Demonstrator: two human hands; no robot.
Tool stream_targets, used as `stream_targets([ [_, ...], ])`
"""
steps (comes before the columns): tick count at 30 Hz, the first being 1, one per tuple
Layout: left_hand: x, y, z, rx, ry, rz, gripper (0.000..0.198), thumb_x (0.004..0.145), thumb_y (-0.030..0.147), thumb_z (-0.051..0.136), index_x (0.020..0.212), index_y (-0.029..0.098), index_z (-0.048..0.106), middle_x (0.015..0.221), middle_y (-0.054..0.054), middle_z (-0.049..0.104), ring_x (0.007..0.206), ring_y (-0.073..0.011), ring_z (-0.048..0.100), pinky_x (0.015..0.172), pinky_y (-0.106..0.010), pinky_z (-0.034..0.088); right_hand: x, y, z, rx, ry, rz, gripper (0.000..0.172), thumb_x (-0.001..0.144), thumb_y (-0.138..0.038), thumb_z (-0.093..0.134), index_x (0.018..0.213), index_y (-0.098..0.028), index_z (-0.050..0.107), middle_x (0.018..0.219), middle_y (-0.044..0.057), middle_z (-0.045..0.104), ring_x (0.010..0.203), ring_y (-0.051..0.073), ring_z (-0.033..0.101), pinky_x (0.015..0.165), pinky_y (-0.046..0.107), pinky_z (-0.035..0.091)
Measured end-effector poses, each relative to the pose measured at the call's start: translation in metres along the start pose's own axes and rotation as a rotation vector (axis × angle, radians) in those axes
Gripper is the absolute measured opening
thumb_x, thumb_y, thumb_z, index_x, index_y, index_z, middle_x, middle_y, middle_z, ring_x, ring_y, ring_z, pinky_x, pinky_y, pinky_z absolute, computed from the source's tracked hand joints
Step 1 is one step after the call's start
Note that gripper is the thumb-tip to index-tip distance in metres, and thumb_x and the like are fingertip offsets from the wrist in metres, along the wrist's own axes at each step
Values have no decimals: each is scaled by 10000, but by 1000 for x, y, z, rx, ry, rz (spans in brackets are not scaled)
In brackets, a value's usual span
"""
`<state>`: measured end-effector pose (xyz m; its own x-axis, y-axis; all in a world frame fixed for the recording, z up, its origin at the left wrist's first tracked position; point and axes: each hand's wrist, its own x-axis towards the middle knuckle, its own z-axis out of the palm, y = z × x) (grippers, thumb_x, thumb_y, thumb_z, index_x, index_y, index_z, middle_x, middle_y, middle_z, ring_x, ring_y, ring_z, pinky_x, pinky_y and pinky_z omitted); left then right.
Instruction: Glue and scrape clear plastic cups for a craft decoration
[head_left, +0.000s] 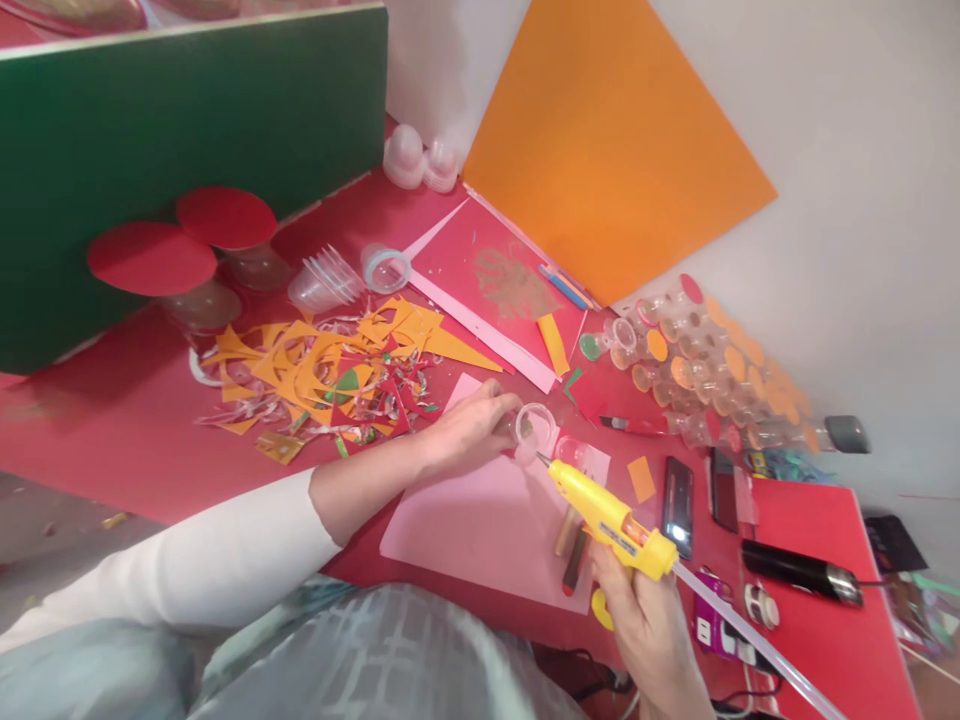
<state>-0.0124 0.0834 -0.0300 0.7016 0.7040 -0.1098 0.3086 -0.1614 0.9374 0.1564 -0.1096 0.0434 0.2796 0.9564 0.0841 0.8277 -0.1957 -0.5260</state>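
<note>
My left hand (471, 428) grips a small clear plastic cup (534, 428), tipped on its side over a pink paper sheet (480, 530). My right hand (654, 630) holds a yellow hot glue gun (607, 517) with a clear glue stick (757, 640) trailing from its back. The gun's nozzle points at the cup's lower edge, almost touching it. A second small clear cup (570, 450) lies just right of the nozzle.
A heap of orange, red and green paper scraps (330, 370) lies to the left. A cluster of glued cups with coloured discs (712, 370) stands at the right, near two phones (679, 505). Stacked clear cups (326, 282), tape roll (385, 268), red-lidded jars (225, 235) and orange card (607, 140) stand behind.
</note>
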Motion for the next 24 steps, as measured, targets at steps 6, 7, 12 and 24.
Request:
stream_targets([
  [6, 0, 0, -1, 23, 4, 4, 138, 784, 178, 644, 921, 199, 634, 919, -10, 469, 823, -173, 561, 770, -307, 495, 4, -7, -2, 88, -27, 120, 546, 962, -631, 471, 759, -195, 731, 575, 48, 692, 469, 175, 641, 465, 234, 544],
  [7, 0, 1, -1, 26, -1, -3, 135, 784, 175, 641, 917, 197, 634, 921, -10, 469, 817, -172, 564, 771, -307, 496, 3, -7, -1, 98, -30, 129, 538, 966, -623, 472, 766, -195, 731, 592, 47, 698, 484, 172, 646, 480, 232, 546],
  [12, -2, 4, -3, 21, -5, -26, 142, 796, 197, 638, 938, 198, 639, 908, -9, 471, 805, -173, 573, 780, -314, 493, 0, -2, -3, 118, -28, 118, 465, 985, -553, 499, 793, -196, 728, 621, 38, 694, 508, 158, 629, 526, 237, 542],
  [24, -1, 5, -4, 8, -24, -26, 204, 771, 185, 660, 975, 202, 662, 921, -12, 475, 853, -186, 570, 790, -313, 486, -7, 4, 1, 198, -32, 207, 451, 956, -568, 537, 802, -174, 694, 598, 39, 675, 456, 153, 595, 441, 242, 511],
])
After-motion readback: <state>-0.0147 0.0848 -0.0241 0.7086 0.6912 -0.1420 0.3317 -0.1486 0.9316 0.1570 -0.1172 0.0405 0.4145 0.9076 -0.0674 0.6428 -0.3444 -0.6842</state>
